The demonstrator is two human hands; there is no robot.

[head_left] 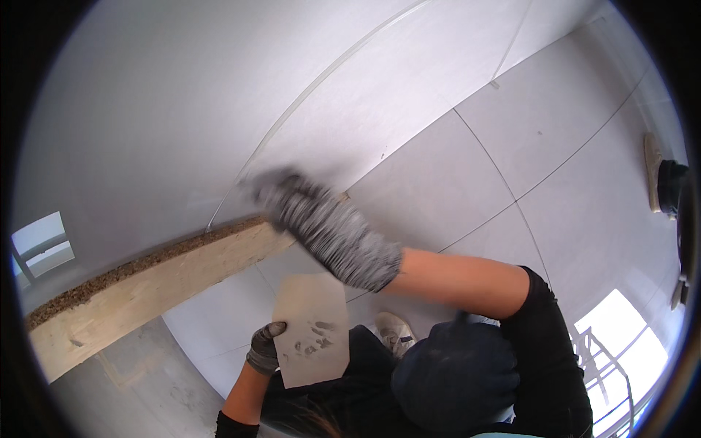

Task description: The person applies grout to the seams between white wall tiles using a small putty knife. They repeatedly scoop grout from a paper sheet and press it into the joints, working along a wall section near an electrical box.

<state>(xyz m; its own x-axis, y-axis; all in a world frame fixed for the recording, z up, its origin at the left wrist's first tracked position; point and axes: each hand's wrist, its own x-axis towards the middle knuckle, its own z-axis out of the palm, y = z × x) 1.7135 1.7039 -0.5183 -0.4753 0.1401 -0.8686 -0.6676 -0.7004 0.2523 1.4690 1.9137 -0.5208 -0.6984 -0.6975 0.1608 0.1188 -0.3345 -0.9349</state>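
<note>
My left hand (266, 348), in a dark grey glove, grips the left edge of a beige card-like sheet (314, 332), thumb on top. Dark finger-shaped smudges mark the sheet's face. My right hand (314, 223), in a grey knit glove, reaches across to the pale wall panel (182, 109), close to the lower end of a thin seam strip (314, 84). Motion smears its fingers, so I cannot make out their pose or anything in them. Just below that hand runs a pale wooden beam (146, 292) with a rough brown top edge.
Large grey floor tiles (569, 190) spread to the right of the wall. At the far right stands another person's shoe (652, 171) and dark trouser leg. My own light shoe (395, 332) and a dark blue rounded shape (460, 372) lie below my right forearm.
</note>
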